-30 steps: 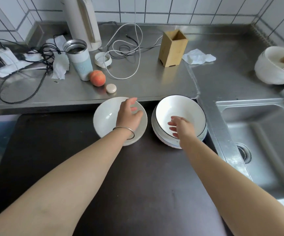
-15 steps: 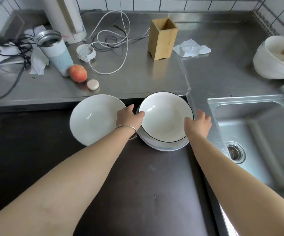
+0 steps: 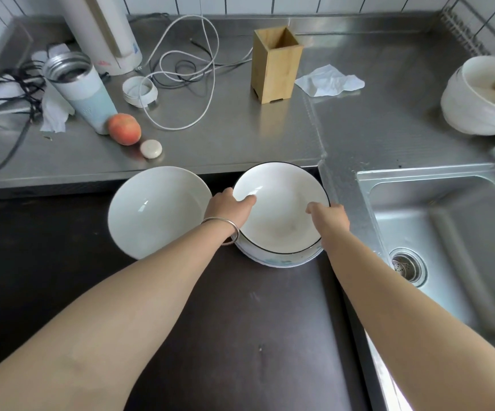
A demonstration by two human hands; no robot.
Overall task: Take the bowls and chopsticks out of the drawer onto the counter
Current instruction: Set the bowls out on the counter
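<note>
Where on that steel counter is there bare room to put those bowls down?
The widest bare patch lies between the wooden box, the tissue, the sink and the counter front edge. A smaller patch lies between the pebble and the box. The left end is crowded: cables, flask, peach.

A single camera sits on the person's head, looking forward and steeply down, close over both forearms. Where the left hand [image 3: 228, 209] and right hand [image 3: 330, 218] grip the black-rimmed bowl [image 3: 281, 221] falls mid-frame; beyond that grip the counter [image 3: 234, 134] runs to the tiled wall.
</note>
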